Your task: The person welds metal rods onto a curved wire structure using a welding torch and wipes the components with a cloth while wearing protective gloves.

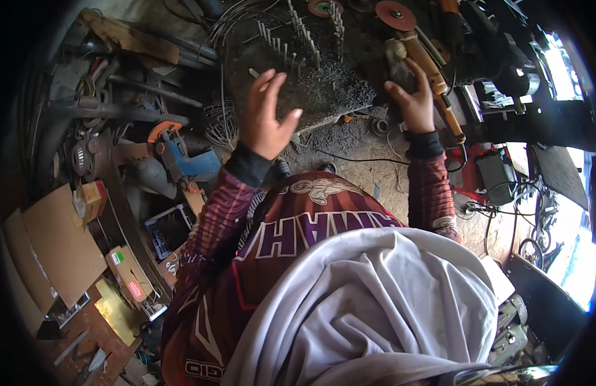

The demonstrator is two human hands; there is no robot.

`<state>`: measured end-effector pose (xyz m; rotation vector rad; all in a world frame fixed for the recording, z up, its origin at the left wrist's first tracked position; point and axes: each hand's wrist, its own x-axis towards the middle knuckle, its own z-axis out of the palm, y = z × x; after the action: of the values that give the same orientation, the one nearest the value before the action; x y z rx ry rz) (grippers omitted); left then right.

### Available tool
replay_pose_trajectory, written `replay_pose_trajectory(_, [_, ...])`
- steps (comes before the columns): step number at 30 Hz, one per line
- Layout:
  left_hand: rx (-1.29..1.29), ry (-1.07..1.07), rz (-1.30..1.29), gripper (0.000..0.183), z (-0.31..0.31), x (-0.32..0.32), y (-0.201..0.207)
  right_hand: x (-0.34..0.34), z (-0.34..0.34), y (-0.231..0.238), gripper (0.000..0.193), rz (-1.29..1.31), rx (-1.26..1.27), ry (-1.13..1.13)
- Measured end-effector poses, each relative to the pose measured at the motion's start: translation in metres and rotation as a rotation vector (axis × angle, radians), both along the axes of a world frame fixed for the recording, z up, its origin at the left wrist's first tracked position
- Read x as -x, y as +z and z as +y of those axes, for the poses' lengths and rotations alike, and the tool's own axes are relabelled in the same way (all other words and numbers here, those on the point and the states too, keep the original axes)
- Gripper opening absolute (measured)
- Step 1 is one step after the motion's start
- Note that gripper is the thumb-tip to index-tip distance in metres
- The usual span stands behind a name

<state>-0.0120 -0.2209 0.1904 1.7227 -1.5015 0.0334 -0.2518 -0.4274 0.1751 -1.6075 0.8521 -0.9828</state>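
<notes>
My left hand [266, 119] hovers over the near left part of a dark, grimy worktop [259, 61], fingers apart and nothing in them. At the right of the worktop my right hand [415, 103] has thumb and fingers around a dark brush [399, 66] with a tan, rounded end. Its bristles cannot be made out clearly. Just right of that hand lies an angle grinder [425, 64] with a tan body and a reddish disc [396, 15]. Rows of thin metal pins [302, 35] stand upright on the worktop. Dark metal bits [349, 83] are scattered between my hands.
A cord [356, 159] crosses the floor below the worktop. Coiled wire [221, 122] hangs at its left edge. A blue and orange tool [185, 157], cardboard [60, 244] and scrap metal fill the left. More cables [517, 199] lie at the right.
</notes>
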Motion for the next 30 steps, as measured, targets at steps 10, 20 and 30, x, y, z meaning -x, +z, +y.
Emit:
replay_pose_trajectory(10, [-0.349,0.484,0.111,0.05,0.163,-0.067,-0.07,-0.016,-0.007,-0.01,0.069,0.902,0.753,-0.149])
replay_pose_trajectory(20, [-0.741,0.484,0.378,0.047,0.221,-0.148,-0.133,-0.095,0.055,0.023,0.055,0.7,0.832,0.01])
replay_pose_trajectory(30, [-0.612,0.224,0.617,0.048,0.15,-0.359,-0.199,-0.266,0.162,0.024,0.05,0.647,0.639,0.333])
